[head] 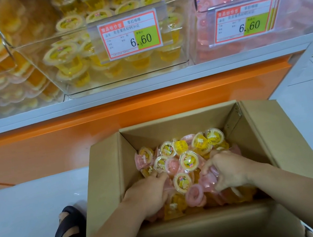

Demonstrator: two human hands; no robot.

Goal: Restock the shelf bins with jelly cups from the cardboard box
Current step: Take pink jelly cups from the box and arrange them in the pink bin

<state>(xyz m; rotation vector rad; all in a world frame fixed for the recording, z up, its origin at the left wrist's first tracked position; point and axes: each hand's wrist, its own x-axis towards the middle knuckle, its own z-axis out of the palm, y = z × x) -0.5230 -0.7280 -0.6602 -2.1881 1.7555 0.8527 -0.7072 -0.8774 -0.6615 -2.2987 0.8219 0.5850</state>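
Both hands are down inside the open cardboard box [107, 176]. The left hand [148, 192] has its fingers curled into the heap around pink jelly cups [188, 161]. The right hand [228, 170] clutches a bunch of pink ones. The cups lie jumbled, yellow and pink, between and beyond the hands, some with lids facing up and others tipped sideways. The box walls rise close outside each wrist, with the flaps folded outward and the top open. Beyond the fingertips an orange shelf base [110, 113] stands behind the box. Above it sit the clear yellow bin [173, 59] and the pink bin [291, 37], each with a price tag [131, 35]. A sandalled foot [70, 228] rests on the floor left of the left forearm.
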